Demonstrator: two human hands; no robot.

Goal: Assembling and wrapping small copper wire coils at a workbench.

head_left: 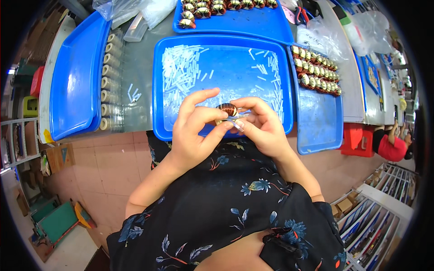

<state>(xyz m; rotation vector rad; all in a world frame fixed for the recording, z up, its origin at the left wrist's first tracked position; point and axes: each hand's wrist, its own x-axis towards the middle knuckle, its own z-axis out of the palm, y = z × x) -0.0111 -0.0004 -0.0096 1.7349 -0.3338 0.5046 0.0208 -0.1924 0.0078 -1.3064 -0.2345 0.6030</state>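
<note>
A small copper-wound coil (227, 109) is held between both hands over the near edge of a blue tray (159, 90). My left hand (193, 119) pinches its near left side with thumb and index finger. My right hand (261, 124) grips its right side, thumb and fingers closed. A short clear sleeve (238, 126) shows at the fingertips below the coil; which fingers bear it is hard to tell. Inside the tray, many short white tubes (178, 67) lie heaped on the left, with more scattered along the right.
Finished-looking coils stand in rows in a right-hand blue tray (320, 131) and in a far blue tray (235, 22). Left are another blue tray (77, 81), a row of cream spools (106, 95) and a few loose tubes (134, 94). Red-handled pliers (302, 16) lie far right.
</note>
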